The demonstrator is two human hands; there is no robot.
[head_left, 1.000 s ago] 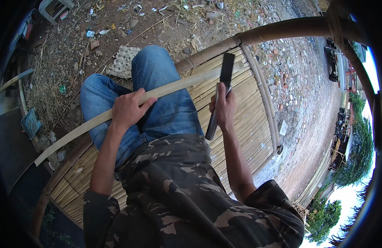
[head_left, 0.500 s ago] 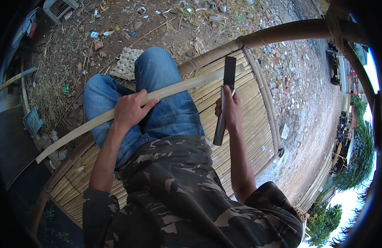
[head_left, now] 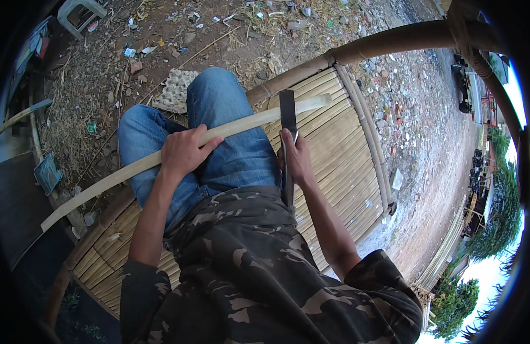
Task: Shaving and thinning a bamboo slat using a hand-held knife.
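A long, pale strip of bamboo (head_left: 242, 124) lies slantwise across my thighs, its far left end reaching past my knee and its right end over the slatted seat. My left hand (head_left: 186, 150) is wrapped over the strip and presses it on my thigh. In my right hand (head_left: 297, 158) is a knife (head_left: 288, 110) with a broad, dark, square-ended blade, its handle end pointing toward my waist. The blade crosses over the strip near the right end; whether its edge bites in cannot be made out.
I sit on a bamboo-slat bench (head_left: 345, 155) with a thick bamboo rail (head_left: 391, 47) curving along its far side. Beyond lies littered dirt ground with an egg tray (head_left: 176, 90) by my knee, a grey plastic stool (head_left: 78, 16) and a parked vehicle (head_left: 468, 94) farther off.
My right hand has brought the knife leftward along the strip, away from its right end. The strip has shifted slightly left, with my left hand still holding it.
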